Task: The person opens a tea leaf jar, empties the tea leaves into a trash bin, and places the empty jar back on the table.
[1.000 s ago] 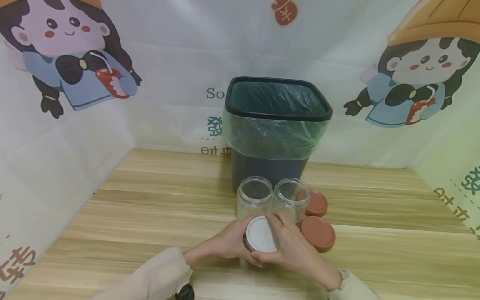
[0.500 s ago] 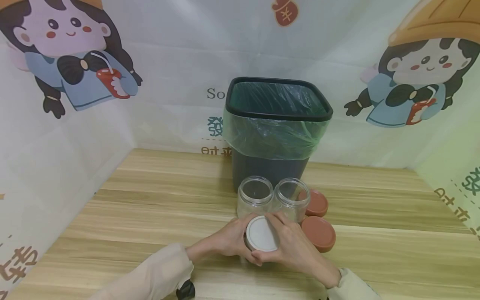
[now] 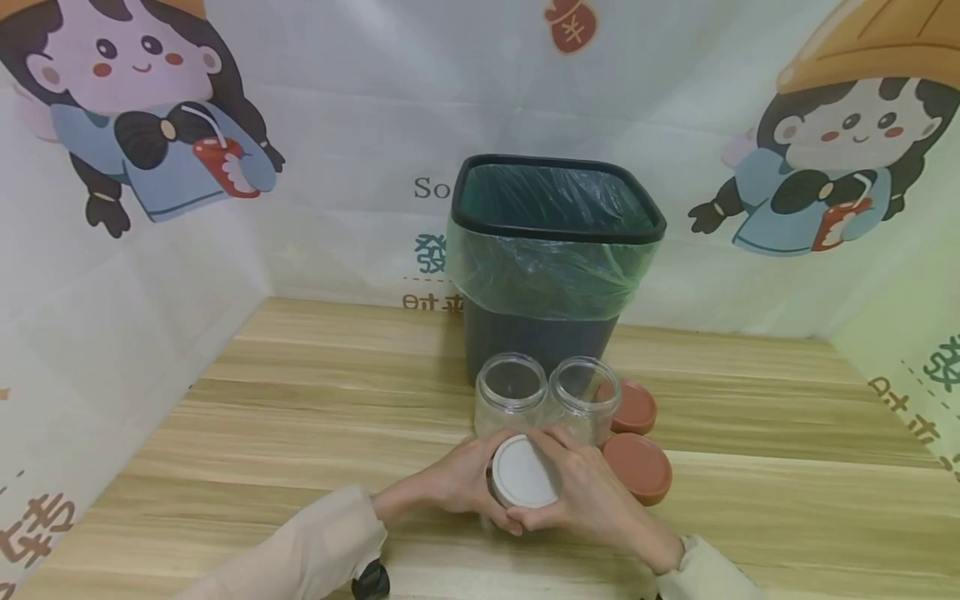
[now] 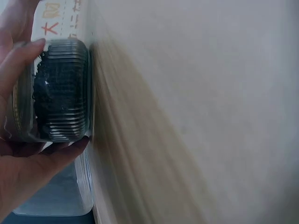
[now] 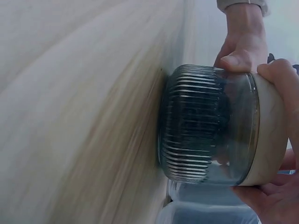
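Note:
A ribbed glass jar (image 5: 196, 126) with dark contents stands upright on the table, a white lid (image 3: 525, 472) on its top. My left hand (image 3: 461, 482) grips the glass body from the left, its fingers around the jar (image 4: 63, 93) in the left wrist view. With curled fingers and thumb, my right hand (image 3: 588, 492) holds the lid by its rim. From above, the hands and lid hide most of the jar's body. Just behind stand two lidless clear jars, one at the left (image 3: 512, 417) and one at the right (image 3: 587, 421).
Two reddish lids lie right of the clear jars, a nearer lid (image 3: 637, 468) and a farther lid (image 3: 636, 407). A dark trash bin (image 3: 536, 337) with a green liner stands behind the jars. A printed cloth (image 3: 345, 167) encloses the wooden table (image 3: 330, 400).
My right hand and the white lid have shifted very slightly towards me. The left hand stays on the jar, and the other things have not moved.

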Demonstrator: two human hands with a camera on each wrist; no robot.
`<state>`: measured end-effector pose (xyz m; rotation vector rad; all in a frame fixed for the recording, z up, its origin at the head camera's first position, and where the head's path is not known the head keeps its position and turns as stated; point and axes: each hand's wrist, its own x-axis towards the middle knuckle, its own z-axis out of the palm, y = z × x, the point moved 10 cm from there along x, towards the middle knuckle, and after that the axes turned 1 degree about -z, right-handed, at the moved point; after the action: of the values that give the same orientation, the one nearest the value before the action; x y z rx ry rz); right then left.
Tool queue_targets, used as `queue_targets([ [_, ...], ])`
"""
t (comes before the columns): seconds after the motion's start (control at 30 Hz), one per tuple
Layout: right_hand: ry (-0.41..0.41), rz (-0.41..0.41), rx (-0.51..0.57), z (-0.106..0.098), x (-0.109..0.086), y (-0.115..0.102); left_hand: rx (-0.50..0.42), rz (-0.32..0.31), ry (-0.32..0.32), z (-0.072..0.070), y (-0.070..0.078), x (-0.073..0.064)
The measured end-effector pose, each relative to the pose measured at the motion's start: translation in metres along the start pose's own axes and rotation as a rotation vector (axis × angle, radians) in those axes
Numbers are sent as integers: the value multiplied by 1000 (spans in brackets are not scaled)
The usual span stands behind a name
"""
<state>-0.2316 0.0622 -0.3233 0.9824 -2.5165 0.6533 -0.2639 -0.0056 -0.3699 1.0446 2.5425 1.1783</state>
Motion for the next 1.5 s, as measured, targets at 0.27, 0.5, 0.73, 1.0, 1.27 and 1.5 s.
queue_targets([
  [0.27, -97, -5, 89, 5, 0, 1, -21, 0, -28, 1, 1, -1],
  [0.5, -132, -29, 143, 8, -2, -1, -50, -22, -60, 4, -4, -2],
  [0.73, -58, -35, 85, 6, -3, -5, -44, 5, -68, 5, -1, -3],
  [1.0, 14, -70, -20, 0, -2, -9, -16, 7, -32, 4, 0, -3],
  [1.27, -60, -45, 54, 5, 0, -4, -10, 14, -28, 4, 0, -2],
  [1.5, -148, -1, 117, 9, 1, 3, -27, 3, -46, 4, -1, 0],
])
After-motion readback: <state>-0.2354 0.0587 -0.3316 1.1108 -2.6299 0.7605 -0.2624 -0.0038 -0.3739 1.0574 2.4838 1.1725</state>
